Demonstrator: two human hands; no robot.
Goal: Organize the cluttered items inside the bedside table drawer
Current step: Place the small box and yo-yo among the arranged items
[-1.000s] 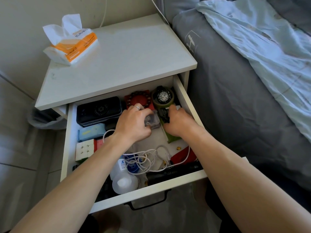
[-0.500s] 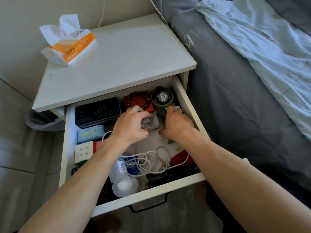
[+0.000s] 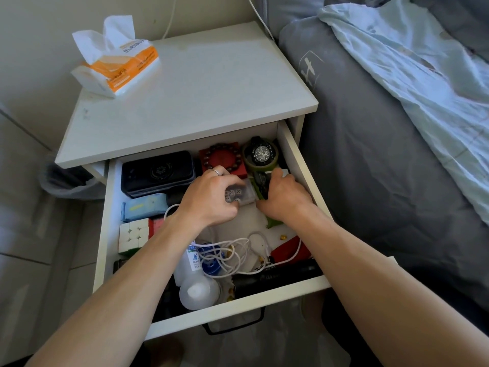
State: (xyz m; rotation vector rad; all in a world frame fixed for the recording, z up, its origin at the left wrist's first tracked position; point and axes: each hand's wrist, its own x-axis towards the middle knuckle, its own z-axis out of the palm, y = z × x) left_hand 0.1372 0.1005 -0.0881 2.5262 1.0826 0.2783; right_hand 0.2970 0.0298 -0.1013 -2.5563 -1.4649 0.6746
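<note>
The white drawer (image 3: 238, 312) is pulled out and full of items. My left hand (image 3: 209, 200) grips a small clear box of dice (image 3: 239, 195) in the drawer's middle. My right hand (image 3: 284, 197) is closed on a green and black object (image 3: 260, 185) next to the box, near the right wall. Behind them lie a red box with a bead bracelet (image 3: 222, 158) and a black watch on a green roll (image 3: 260, 153). A black case (image 3: 158, 173), a blue pack (image 3: 144, 207) and a puzzle cube (image 3: 133, 234) line the left side.
Tangled white cable (image 3: 232, 250), a white bottle (image 3: 198, 288), a red item (image 3: 287, 251) and a black flashlight (image 3: 277, 278) fill the drawer's front. A tissue pack (image 3: 119, 67) sits on the table top (image 3: 201, 88). A grey bed (image 3: 370, 154) stands right of the drawer.
Both hands stay on the dice box and the green object, shifting only slightly toward the drawer's back. The other items have not moved.
</note>
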